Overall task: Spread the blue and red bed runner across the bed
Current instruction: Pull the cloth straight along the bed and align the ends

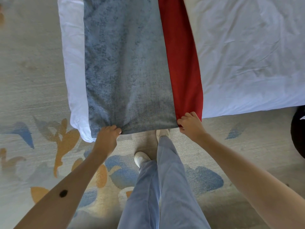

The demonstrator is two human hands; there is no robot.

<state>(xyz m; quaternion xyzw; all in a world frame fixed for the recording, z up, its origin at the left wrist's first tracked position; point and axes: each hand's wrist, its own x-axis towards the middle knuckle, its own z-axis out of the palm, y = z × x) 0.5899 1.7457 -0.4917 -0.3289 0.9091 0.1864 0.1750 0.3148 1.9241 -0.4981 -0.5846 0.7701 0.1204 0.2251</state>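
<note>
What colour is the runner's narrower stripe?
The runner has a red narrow stripe; head view.

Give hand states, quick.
Left hand: closed, gripping the bed runner at its blue end.
Right hand: closed, gripping its red edge.

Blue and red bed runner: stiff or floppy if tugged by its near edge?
Probably floppy: the blue and red fabric bed runner puckers where the left hand pinches its edge. Likely weighty for cloth, since it lies flat on the white bed sheet.
</note>
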